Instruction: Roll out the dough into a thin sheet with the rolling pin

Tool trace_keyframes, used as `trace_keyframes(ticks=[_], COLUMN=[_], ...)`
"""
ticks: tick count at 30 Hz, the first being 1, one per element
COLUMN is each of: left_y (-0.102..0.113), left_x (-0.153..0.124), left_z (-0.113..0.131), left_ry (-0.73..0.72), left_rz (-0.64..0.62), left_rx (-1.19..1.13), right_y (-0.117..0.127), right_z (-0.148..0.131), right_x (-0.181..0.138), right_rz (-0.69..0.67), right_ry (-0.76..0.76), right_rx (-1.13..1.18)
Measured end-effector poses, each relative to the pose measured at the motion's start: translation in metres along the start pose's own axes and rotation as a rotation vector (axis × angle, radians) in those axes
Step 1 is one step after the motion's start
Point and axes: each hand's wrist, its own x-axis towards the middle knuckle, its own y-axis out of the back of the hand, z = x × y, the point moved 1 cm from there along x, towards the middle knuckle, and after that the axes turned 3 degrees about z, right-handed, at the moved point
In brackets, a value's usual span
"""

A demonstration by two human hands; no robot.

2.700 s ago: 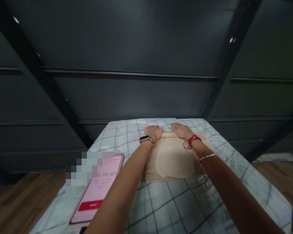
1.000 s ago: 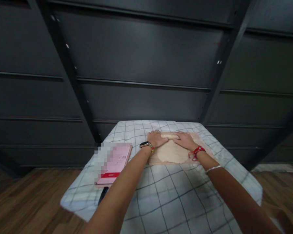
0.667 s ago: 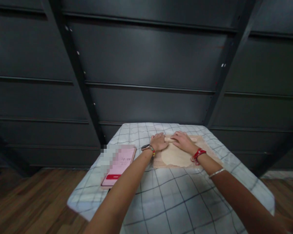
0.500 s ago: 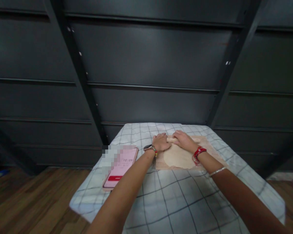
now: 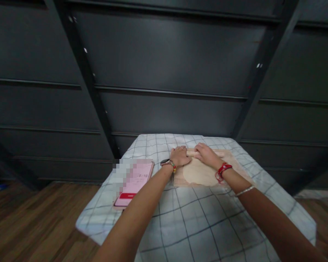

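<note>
A pale wooden rolling pin (image 5: 191,154) lies across the far edge of a thin, flattened sheet of dough (image 5: 199,174). My right hand (image 5: 207,155) is closed over the middle of the pin, fingers curled on top. At the pin's left end is my left hand (image 5: 179,156), with the pin emerging between its fingers and thumb; the grip beneath the palm is hidden. Under the dough is a light wooden board (image 5: 233,160), partly covered by my right wrist. The dough's outline is uneven and rounded at the near side.
A phone (image 5: 142,178) in a pink case, partly pixelated, rests on the table left of my left forearm, its screen lit. The white checked tablecloth (image 5: 188,225) hangs over the table's edges. Dark metal panels (image 5: 169,58) stand directly behind the table. Wooden flooring (image 5: 51,218) shows at the left.
The whole view has shifted slightly, so the table appears a little higher. Both hands stay on the rolling pin at the dough's far side, with little movement. The phone's displayed digits have changed.
</note>
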Motion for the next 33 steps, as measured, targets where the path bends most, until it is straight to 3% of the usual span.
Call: trace_keyframes(ticks=[11, 16, 18, 21, 23, 26, 30, 33], left_y=[-0.001, 0.0, -0.001, -0.002, -0.001, 0.005, 0.015, 0.012], left_x=[0.0, 0.0, -0.001, -0.002, -0.003, -0.006, -0.015, -0.022], left_z=[0.0, 0.001, 0.001, -0.001, -0.003, -0.006, -0.008, -0.008], left_ry=[0.006, 0.016, 0.016, -0.01, -0.078, -0.181, -0.246, -0.325], left_rz=[0.006, 0.021, 0.02, 0.047, 0.075, 0.084, 0.09, 0.047], left_rx=[0.0, 0.015, 0.021, 0.041, 0.06, 0.082, 0.056, -0.002], right_y=[-0.007, -0.006, 0.0, 0.014, 0.025, 0.045, 0.065, 0.065], right_z=[-0.003, 0.006, 0.016, 0.028, 0.032, 0.029, 0.023, 0.019], right_x=[0.0, -0.006, -0.013, -0.026, -0.034, -0.037, -0.04, -0.048], right_rz=[-0.021, 0.033, 0.037, -0.078, -0.163, -0.166, -0.19, -0.239], right_ry=[-0.001, -0.077, -0.106, -0.12, -0.114, -0.101, -0.054, -0.03], right_rx=[-0.101, -0.013, -0.012, -0.077, -0.118, -0.174, -0.07, 0.017])
